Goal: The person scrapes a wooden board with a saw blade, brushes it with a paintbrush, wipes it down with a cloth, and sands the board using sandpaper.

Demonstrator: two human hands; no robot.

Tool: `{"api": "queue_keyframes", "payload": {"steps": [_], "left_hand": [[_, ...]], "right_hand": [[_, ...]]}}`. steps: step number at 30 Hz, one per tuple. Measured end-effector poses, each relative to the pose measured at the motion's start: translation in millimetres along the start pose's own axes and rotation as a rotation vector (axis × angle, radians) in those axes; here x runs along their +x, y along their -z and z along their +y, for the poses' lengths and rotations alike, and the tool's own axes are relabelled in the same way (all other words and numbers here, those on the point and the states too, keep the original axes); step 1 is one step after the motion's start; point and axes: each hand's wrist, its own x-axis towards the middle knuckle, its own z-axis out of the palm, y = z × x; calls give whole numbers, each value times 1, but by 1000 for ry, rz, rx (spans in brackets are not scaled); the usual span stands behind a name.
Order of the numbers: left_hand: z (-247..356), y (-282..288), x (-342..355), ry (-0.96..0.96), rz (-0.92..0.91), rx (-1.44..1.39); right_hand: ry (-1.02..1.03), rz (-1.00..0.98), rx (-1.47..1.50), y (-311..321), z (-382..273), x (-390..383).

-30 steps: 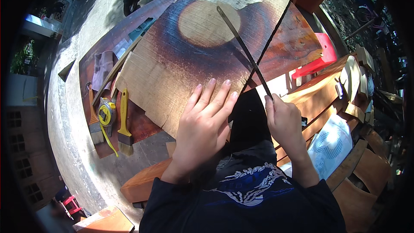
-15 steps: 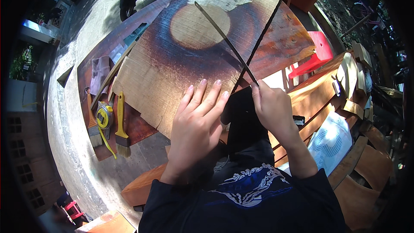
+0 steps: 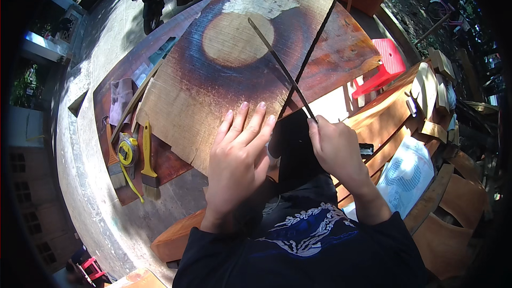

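Note:
A pale wooden board (image 3: pixel 170 109) lies tilted in front of me, with a dark blue-brown scorched ring (image 3: pixel 213 74) around a bare round patch (image 3: pixel 238 39). My left hand (image 3: pixel 237 149) rests flat on its near edge, fingers stretched out. In my closed right hand (image 3: pixel 338 149), just off the board's right edge, is a long thin dark metal file (image 3: pixel 277 58). It slants up and left across the board, its tip over the round patch. The handle end is hidden in my fist. A whitish rough patch (image 3: pixel 261 2) covers the ring's far side.
Beneath the board is a reddish-brown wooden slab (image 3: pixel 346 48). At left lie a yellow tape measure (image 3: pixel 127 152), a yellow-handled brush (image 3: pixel 148 160), another brush (image 3: pixel 113 165) and a greyish glove (image 3: pixel 121 98). A red plastic stool (image 3: pixel 386 64) and wooden pieces (image 3: pixel 437 234) stand at right.
My right hand has drawn the file back toward me, and its tip sits lower over the round patch. My left hand stays on the board. The whole view has shifted slightly.

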Motion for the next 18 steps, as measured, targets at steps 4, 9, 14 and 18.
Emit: {"api": "queue_keyframes", "payload": {"steps": [4,9,14,18], "left_hand": [[1,-5,3,4,16,20],[-1,-3,7,8,28,30],[2,-4,4,11,22,20],[1,-5,6,4,40,27]], "right_hand": [[-5,27,23,-13,12,6],[7,4,1,3,1,14],[0,51,108,-17,24,3],[2,10,20,0,5,16]]}}
